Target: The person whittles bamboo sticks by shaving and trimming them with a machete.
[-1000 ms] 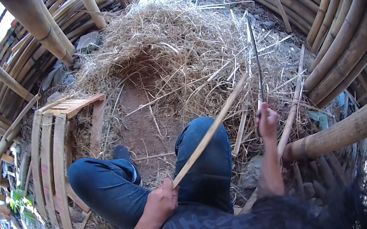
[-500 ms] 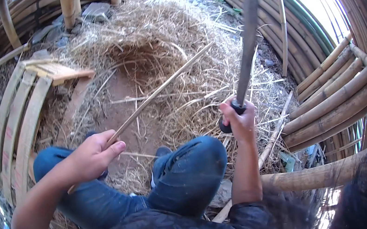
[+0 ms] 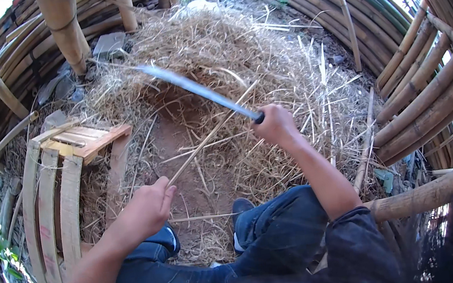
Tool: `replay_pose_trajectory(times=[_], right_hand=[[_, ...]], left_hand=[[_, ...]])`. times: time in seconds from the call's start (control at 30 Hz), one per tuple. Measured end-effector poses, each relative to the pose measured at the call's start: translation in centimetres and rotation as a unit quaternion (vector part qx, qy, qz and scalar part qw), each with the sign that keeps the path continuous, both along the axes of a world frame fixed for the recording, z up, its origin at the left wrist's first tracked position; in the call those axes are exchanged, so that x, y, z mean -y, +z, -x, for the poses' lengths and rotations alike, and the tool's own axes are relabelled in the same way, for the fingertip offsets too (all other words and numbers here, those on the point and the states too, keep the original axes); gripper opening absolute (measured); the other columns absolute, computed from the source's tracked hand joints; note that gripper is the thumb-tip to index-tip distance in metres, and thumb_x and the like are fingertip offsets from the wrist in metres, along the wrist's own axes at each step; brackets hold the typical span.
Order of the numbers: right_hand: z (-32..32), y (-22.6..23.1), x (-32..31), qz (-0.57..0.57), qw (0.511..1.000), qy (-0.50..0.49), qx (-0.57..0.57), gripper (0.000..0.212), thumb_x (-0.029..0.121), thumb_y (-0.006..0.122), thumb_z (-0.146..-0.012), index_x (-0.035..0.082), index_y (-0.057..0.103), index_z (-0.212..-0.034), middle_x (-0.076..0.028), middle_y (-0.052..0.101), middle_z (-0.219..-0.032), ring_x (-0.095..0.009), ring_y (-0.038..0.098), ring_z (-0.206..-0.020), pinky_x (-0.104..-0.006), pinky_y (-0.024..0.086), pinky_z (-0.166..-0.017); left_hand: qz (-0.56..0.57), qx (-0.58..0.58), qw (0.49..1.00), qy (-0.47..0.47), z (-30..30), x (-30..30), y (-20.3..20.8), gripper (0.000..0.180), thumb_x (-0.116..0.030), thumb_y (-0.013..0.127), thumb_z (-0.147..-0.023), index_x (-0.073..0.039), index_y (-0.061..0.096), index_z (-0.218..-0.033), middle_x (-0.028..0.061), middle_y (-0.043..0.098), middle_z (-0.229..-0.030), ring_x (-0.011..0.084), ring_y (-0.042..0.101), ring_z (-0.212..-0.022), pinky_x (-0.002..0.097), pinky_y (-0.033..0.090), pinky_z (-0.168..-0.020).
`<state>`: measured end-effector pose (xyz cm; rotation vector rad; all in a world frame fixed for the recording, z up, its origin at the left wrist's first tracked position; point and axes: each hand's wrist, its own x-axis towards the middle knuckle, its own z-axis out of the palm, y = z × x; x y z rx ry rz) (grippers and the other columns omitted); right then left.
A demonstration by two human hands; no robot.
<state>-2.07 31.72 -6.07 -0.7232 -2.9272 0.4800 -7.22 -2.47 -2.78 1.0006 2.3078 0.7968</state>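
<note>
Stacked tan bamboo poles (image 3: 432, 98) are bordering the ground, where pale, curly shavings (image 3: 284, 58) are lying heaped and a slatted wooden crate (image 3: 73, 203) is standing at left. Clamped in the left hand (image 3: 146, 208), a slim tan wooden stick (image 3: 208, 138) is slanting away rightward; the right hand (image 3: 277, 125) is gripping a long black-handled knife (image 3: 196, 89), its blurred blade crossing near the stick's far end. The stick is looking straight and narrow.
</note>
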Motion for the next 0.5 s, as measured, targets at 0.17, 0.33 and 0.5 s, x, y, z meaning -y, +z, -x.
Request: replay_pose_trajectory(times=[0.17, 0.33, 0.5], right_hand=[[-0.2, -1.2, -2.7, 0.057, 0.989, -0.124, 0.052, 0.028, 0.025, 0.067, -0.074, 0.000, 0.072, -0.086, -0.020, 0.068, -0.072, -0.031, 0.068, -0.070, -0.0409, 0.055, -0.071], [-1.7, -0.8, 0.8, 0.084, 0.996, -0.042, 0.012, 0.027, 0.022, 0.065, -0.073, -0.002, 0.070, -0.083, -0.021, 0.066, -0.071, -0.034, 0.067, -0.069, -0.0412, 0.053, -0.069], [-2.0, 0.8, 3.1, 0.056, 0.997, 0.018, 0.054, 0.029, 0.028, 0.066, -0.071, 0.002, 0.071, -0.083, -0.020, 0.067, -0.077, -0.036, 0.067, -0.077, -0.0438, 0.052, -0.077]], left_hand=[[-0.012, -0.005, 1.000, -0.006, 0.2, 1.5, -0.3, 0.024, -0.022, 0.045, -0.099, 0.000, 0.049, -0.091, 0.0279, 0.058, -0.069, 0.0497, 0.057, -0.072, 0.0549, 0.043, -0.063], [-0.026, 0.030, 0.999, 0.017, -0.2, 1.5, -0.6, 0.020, -0.018, 0.046, -0.098, 0.001, 0.048, -0.091, 0.0269, 0.057, -0.065, 0.0485, 0.057, -0.067, 0.0549, 0.042, -0.059], [-0.035, -0.022, 0.999, 0.016, -1.8, 1.4, -0.2, 0.018, -0.016, 0.048, -0.097, 0.002, 0.048, -0.091, 0.0267, 0.057, -0.063, 0.0475, 0.058, -0.063, 0.0531, 0.043, -0.055]])
